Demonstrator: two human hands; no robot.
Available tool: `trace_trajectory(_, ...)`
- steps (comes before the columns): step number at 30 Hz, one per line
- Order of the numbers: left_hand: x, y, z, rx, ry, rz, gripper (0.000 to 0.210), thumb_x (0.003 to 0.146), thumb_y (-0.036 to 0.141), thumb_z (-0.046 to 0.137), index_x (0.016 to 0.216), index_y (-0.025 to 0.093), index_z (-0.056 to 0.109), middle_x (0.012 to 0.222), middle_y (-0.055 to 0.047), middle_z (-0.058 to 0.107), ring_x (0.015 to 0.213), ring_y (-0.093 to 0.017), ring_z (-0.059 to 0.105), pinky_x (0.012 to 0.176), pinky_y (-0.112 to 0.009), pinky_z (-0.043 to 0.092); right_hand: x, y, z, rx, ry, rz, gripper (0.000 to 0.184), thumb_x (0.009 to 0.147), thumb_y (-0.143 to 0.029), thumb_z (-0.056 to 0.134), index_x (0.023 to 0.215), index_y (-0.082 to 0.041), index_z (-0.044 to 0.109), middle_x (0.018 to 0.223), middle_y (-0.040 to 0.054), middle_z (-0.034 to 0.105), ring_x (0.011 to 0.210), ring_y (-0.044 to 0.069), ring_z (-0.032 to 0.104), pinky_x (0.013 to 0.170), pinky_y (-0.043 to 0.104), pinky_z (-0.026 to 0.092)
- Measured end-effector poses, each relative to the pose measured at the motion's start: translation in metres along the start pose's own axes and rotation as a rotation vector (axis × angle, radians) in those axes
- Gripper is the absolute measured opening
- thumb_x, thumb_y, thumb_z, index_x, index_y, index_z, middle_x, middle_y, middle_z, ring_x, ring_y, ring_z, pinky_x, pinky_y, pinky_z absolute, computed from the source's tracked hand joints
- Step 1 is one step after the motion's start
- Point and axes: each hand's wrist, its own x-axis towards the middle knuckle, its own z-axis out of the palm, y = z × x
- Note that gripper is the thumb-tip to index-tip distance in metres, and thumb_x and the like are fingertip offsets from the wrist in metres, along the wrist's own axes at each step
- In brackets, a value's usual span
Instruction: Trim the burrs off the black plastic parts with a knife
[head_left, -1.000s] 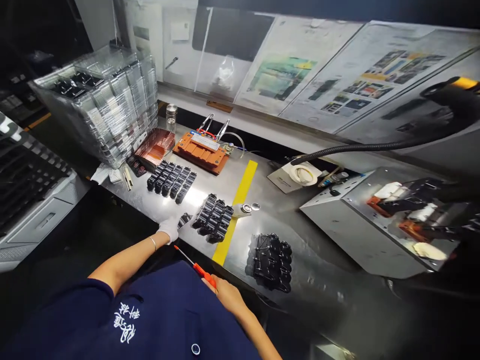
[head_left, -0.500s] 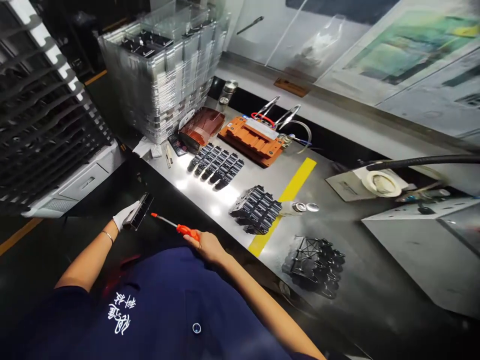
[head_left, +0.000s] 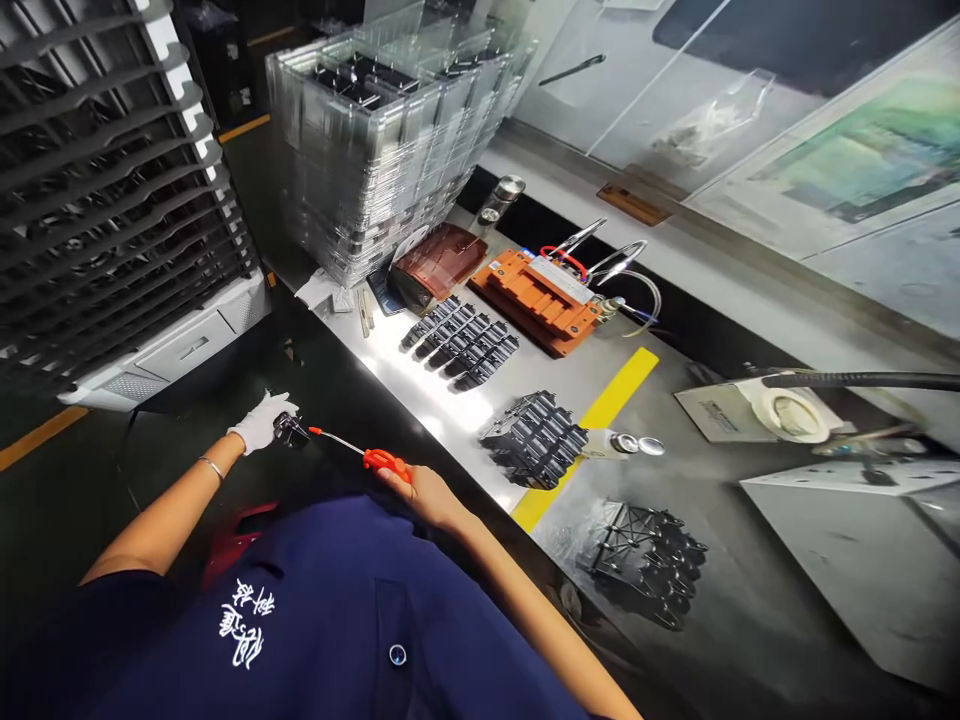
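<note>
Black part (head_left: pixel 291 431) juts from gripping left hand (head_left: pixel 259 423); right hand (head_left: pixel 426 494) clasps red-handled tool (head_left: pixel 384 462).

Roomiest lane for the left hand (head_left: pixel 259 424) is over the dark floor (head_left: pixel 217 400), between the rack (head_left: pixel 112 190) and the table (head_left: pixel 544 372). Straight between the two hands is a no-go: the orange tool (head_left: pixel 388 463) in the right hand (head_left: pixel 424 495) pokes across, tip just beside the black part (head_left: pixel 290 430). On the table, you could slide in along the bare strip between the black rows (head_left: pixel 460 342) and the stacked block (head_left: pixel 534 438), until the orange fixture (head_left: pixel 536 300) stops you (those looped hoses (head_left: pixel 577 238) behind look snaggy). The clear tray stack (head_left: pixel 375 170) walls off the far left, and a bottle (head_left: pixel 602 442) crowds the block's right side.
</note>
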Motion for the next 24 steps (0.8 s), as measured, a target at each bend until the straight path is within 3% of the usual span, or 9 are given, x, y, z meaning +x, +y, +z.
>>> trace_trajectory(5, 0.0, 0.008, -0.012, -0.102, -0.039, 0.006, 0.033, 0.091, 0.035, 0.058, 0.118, 0.015, 0.058, 0.118, -0.009, 0.061, 0.101, -0.021, 0.062, 0.086, -0.043, 0.054, 0.0, 0.005, -0.002, 0.05, 0.016, 0.057, 0.065, 0.09, -0.069, 0.031, 0.085, -0.018, 0.07, 0.067, 0.0032, 0.062, 0.063, 0.017, 0.055, 0.063, 0.027, 0.037)
trace_trajectory(9, 0.013, 0.017, -0.018, -0.136, 0.083, -0.021, 0.037, 0.082, 0.039, 0.068, 0.109, 0.014, 0.061, 0.107, -0.007, 0.067, 0.098, -0.02, 0.063, 0.088, -0.036, 0.051, -0.003, 0.002, 0.002, 0.057, 0.003, 0.027, 0.061, 0.09, -0.068, 0.033, 0.09, -0.02, 0.069, 0.069, 0.0029, 0.064, 0.064, 0.017, 0.057, 0.062, 0.026, 0.037)
trace_trajectory(15, 0.033, 0.027, 0.011, -0.063, 0.258, -0.087, 0.044, 0.068, 0.05, 0.072, 0.093, 0.014, 0.064, 0.087, -0.006, 0.068, 0.085, -0.022, 0.063, 0.079, -0.033, 0.048, 0.0, -0.019, 0.011, -0.094, -0.03, 0.021, 0.056, 0.092, -0.065, 0.036, 0.091, -0.019, 0.066, 0.073, 0.0057, 0.067, 0.068, 0.019, 0.061, 0.062, 0.026, 0.036)
trace_trajectory(19, 0.035, 0.038, 0.029, 0.001, 0.267, -0.067, 0.04, 0.068, 0.047, 0.072, 0.091, 0.016, 0.065, 0.087, -0.005, 0.069, 0.085, -0.022, 0.062, 0.08, -0.032, 0.047, 0.004, -0.028, 0.012, -0.143, -0.031, 0.055, 0.056, 0.091, -0.066, 0.036, 0.089, -0.018, 0.066, 0.075, 0.0077, 0.068, 0.071, 0.021, 0.063, 0.061, 0.027, 0.034)
trace_trajectory(24, 0.033, 0.049, 0.032, 0.059, 0.235, -0.045, 0.042, 0.07, 0.049, 0.07, 0.097, 0.016, 0.066, 0.095, -0.008, 0.07, 0.091, -0.025, 0.063, 0.084, -0.034, 0.046, 0.005, -0.026, 0.01, -0.168, -0.014, 0.074, 0.058, 0.09, -0.068, 0.036, 0.088, -0.019, 0.066, 0.077, 0.0076, 0.07, 0.072, 0.021, 0.065, 0.061, 0.027, 0.034)
